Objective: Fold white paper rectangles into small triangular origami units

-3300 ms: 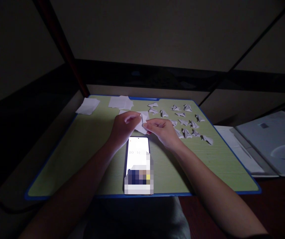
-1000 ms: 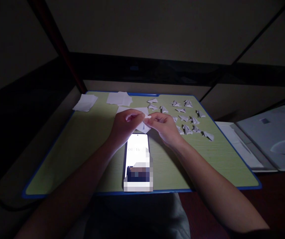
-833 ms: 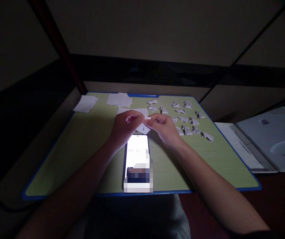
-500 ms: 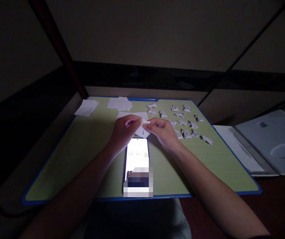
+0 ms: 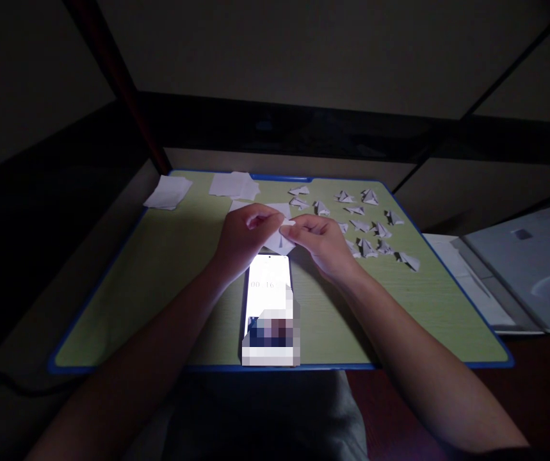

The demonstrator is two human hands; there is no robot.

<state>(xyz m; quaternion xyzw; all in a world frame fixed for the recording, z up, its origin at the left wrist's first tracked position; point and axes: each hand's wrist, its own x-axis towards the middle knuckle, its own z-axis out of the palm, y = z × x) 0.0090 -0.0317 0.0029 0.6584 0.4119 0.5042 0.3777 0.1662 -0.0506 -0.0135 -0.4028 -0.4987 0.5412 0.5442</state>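
Left hand point(image 5: 243, 234): raised just above the board, fingers curled, thumb and forefinger pinching the near-left edge of the paper piece.
Right hand point(image 5: 321, 242): facing the left one, fingertips almost meeting it, pinching the opposite edge of the same piece.
Paper piece point(image 5: 282, 235): small, white, partly folded; held between both hands, its lower point hanging below the fingertips, clear of the board surface.
Phone point(image 5: 269, 301): lit screen up, flat on the board, directly below the hands and between the two forearms; its near end lies at the board's near edge.
Board point(image 5: 159, 282): green, blue-rimmed, lying under both hands.
Folded shapes point(image 5: 365, 224): many small white folded pieces scattered on the board beyond and to the outer side of the right hand, apart from it.
Flat sheets point(image 5: 234, 184): loose white sheets at the far edge, beyond the left hand; another stack point(image 5: 168, 192) lies further to the outer side, overhanging the rim.
Folder point(image 5: 524, 269): pale, open, off the board, well apart from the right hand.
Lighting: dim; finer fold detail cannot be told.
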